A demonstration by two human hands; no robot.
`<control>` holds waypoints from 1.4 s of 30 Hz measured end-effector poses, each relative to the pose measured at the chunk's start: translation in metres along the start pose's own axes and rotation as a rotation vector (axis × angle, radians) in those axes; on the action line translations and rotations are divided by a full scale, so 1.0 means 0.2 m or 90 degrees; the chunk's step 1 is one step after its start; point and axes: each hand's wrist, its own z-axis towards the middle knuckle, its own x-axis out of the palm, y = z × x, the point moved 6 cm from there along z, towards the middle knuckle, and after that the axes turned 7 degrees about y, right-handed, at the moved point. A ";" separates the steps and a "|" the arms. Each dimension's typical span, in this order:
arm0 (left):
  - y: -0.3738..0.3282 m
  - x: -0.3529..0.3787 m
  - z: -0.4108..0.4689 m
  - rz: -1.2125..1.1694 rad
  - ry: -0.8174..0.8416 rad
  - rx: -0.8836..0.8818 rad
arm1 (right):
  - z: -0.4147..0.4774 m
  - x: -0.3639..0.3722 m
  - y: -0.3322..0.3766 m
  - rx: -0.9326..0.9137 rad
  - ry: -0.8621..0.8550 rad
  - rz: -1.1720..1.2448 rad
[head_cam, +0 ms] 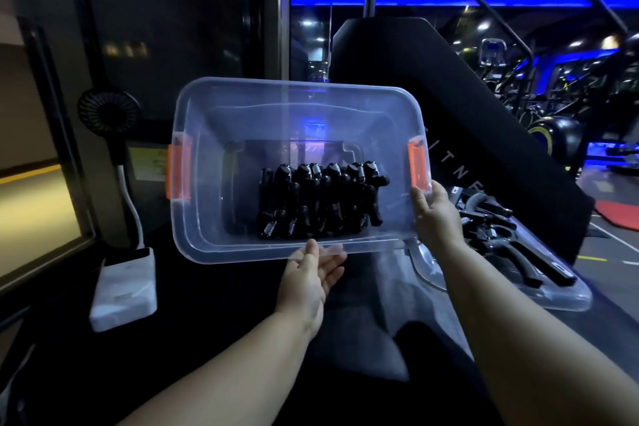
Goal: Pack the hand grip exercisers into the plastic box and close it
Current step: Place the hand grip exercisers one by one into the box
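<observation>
One clear plastic box [294, 104] fills the middle of our view. It is lifted off the dark surface and tipped so that its open top faces us. It has an orange latch on its left end [178, 171] and another on its right end [417, 166], and both are unfastened.

To the right, lower down, the box's clear lid [560, 297] lies flat, well apart from the box. A few loose exercisers [511, 242] are piled on it.

Inside the box, a tight row of black hand grip exercisers [318, 201] sits against the bottom, a little right of centre. Their springs show at the top and bottom of the row.

Our right hand [434, 214] grips the near right corner of the box, just below the right latch, with the thumb over the rim and the fingers curled round the outside. The row of exercisers lies to the left of this grip, past the wall.

Our left hand [309, 277] is palm up with its fingers spread and straight. The fingertips touch the underside of the near rim, directly below the row.

At the far left stand a small black fan [110, 111] and a white power pack [124, 290].
</observation>
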 end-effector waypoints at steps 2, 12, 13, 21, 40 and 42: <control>0.03 0.05 0.01 -0.006 0.012 -0.024 | 0.00 -0.01 -0.02 0.002 0.017 0.015; 0.08 0.08 0.03 0.008 0.006 0.011 | -0.11 -0.22 -0.25 0.046 -0.036 -0.161; 0.08 0.08 0.04 0.014 0.008 0.015 | -0.12 -0.24 -0.27 0.043 -0.048 -0.198; 0.08 0.08 0.04 0.037 0.025 0.040 | -0.17 -0.39 -0.50 0.199 -0.044 -0.447; 0.10 0.07 0.04 0.040 0.027 0.057 | -0.14 -0.44 -0.61 0.365 0.013 -0.541; 0.10 0.07 0.04 0.040 0.027 0.055 | -0.16 -0.44 -0.61 0.370 0.018 -0.518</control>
